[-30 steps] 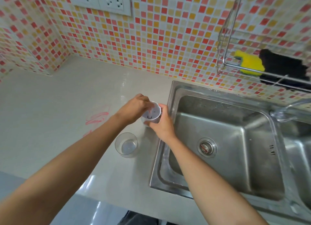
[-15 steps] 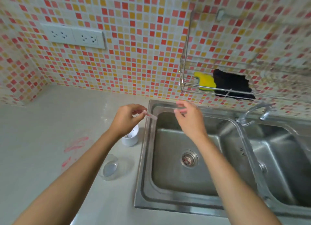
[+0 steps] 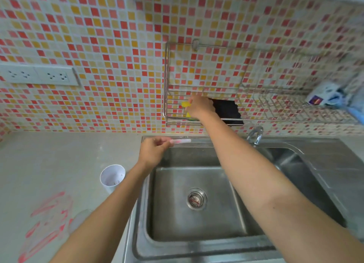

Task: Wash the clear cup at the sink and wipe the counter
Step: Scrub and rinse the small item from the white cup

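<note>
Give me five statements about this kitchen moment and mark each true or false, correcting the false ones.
1. The right hand reaches to the yellow sponge in the wall rack. True.
2. The left hand is empty. False: it pinches a small pink-and-white stick.
3. The white cup stands in the sink basin. False: it stands on the counter, left of the sink.
4. Red marks stain the counter. True.
5. Water runs from the tap. False: no stream is visible.
</note>
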Motion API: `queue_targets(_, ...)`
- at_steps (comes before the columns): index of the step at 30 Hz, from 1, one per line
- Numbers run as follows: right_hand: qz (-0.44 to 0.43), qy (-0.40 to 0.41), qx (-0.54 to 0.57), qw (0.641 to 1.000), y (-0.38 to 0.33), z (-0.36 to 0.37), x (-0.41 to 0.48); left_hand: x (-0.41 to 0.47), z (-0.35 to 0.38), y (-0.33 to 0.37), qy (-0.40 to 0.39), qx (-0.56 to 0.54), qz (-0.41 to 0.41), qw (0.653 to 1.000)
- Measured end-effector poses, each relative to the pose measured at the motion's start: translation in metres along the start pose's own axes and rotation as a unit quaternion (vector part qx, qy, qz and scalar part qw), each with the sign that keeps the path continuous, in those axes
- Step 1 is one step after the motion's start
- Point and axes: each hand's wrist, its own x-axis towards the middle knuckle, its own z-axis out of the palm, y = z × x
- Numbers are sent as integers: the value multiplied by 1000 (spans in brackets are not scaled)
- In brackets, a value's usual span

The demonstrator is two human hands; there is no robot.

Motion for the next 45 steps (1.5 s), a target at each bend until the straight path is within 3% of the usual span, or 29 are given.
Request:
queue_targets(4, -51, 69, 101, 991, 7, -14, -10, -5, 12, 3, 18, -44, -18, 999)
queue_targets(8, -174, 276, 258, 909, 25, -27, -77, -7, 26, 11, 20, -94, -5, 995)
queue_targets(10, -206, 310, 256, 892, 42, -13, -116, -9, 38, 17, 23, -107, 12, 994)
queue_targets(13, -227, 285, 207, 908, 77, 21, -142, -12, 60, 22, 20, -133, 1, 991)
queue_targets(18, -129, 226, 180, 948, 120, 43, -132, -20, 101, 21, -17, -128, -8, 992)
queue_targets(22, -177, 176, 169, 953, 130, 49, -140, -24, 123, 15, 16, -108, -24, 994)
queue_targets(26, -96, 141, 203, 964, 155, 47, -131, -30, 137, 12, 53, -92, -33, 994)
queue_targets(30, -144, 103, 243, 954, 157, 48, -143, -30, 147, 13, 58, -77, -29, 995)
queue_targets(34, -85, 97, 293, 947, 170, 40, -140, -34, 161, 14, 94, -70, -39, 992)
queue_targets(38, -163, 89, 291, 939, 167, 41, -151, -34, 169, 12, 106, -67, -45, 991)
queue_targets(42, -111, 103, 286, 946, 191, 41, -140, -36, 180, 12, 135, -71, -60, 986)
queue_targets(45, -184, 93, 271, 940, 189, 44, -149, -36, 185, 14, 134, -87, -68, 985)
